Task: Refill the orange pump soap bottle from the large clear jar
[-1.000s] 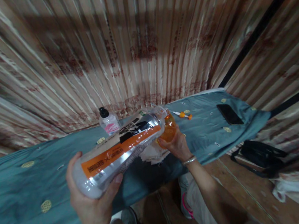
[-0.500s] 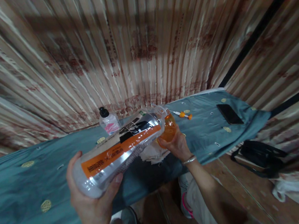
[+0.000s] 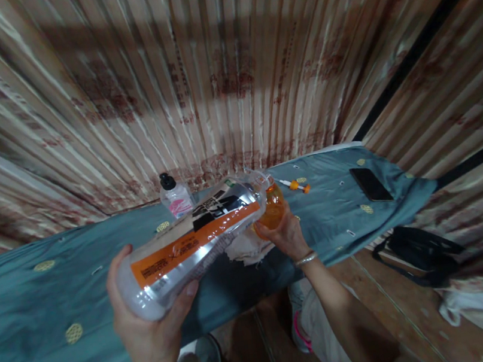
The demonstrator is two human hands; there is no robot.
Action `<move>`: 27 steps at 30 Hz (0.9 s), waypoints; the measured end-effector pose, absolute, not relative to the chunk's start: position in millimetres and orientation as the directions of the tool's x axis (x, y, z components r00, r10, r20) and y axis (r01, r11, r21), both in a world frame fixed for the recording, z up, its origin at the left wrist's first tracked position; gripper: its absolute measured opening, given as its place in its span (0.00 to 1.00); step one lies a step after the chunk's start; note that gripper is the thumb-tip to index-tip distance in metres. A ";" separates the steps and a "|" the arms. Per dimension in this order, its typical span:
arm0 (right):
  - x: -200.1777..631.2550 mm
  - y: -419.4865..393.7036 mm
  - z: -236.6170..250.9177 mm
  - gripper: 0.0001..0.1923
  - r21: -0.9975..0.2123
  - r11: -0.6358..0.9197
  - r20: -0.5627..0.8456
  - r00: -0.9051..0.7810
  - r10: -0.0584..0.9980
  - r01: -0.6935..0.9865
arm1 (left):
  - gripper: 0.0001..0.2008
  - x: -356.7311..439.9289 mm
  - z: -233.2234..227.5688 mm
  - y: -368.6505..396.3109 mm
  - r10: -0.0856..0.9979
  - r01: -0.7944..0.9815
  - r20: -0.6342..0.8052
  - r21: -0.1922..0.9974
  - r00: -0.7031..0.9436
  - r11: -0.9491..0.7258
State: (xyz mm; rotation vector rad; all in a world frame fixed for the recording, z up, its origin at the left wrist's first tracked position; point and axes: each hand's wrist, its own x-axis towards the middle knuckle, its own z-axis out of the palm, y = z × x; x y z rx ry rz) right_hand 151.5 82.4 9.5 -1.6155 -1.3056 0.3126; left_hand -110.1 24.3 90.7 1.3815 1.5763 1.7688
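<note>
Evidently smooth, glossy plastic, the large clear bottle (image 3: 195, 236) with a silver-and-orange label lies tilted above a creased teal tablecloth (image 3: 79, 278), its rounded base clasped in the left hand (image 3: 149, 337). Beyond its neck, the right hand (image 3: 289, 235) curls round a translucent amber bottle (image 3: 274, 206). Behind the large bottle stands a black-capped clear bottle (image 3: 178, 201), partly covered by it; beneath its neck end lies crumpled pale cloth (image 3: 248, 252), and to its right an orange-and-white syringe (image 3: 294, 185) and black phone (image 3: 371, 184). Whether the two mouths touch is unclear.
</note>
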 end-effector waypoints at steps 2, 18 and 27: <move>151.5 82.8 9.3 0.37 -0.802 0.094 0.378 0.380 0.844 0.590 | 0.51 -109.9 90.1 24.6 0.814 0.290 0.392 0.913 -0.429 -0.287; 151.5 82.1 13.9 0.37 -0.822 0.074 0.340 0.383 0.859 0.564 | 0.48 -108.3 94.1 21.3 0.819 0.299 0.396 0.910 -0.416 -0.288; 152.0 81.8 13.4 0.39 -0.824 0.074 0.339 0.384 0.859 0.562 | 0.48 -106.9 93.8 22.5 0.814 0.259 0.388 0.918 -0.433 -0.300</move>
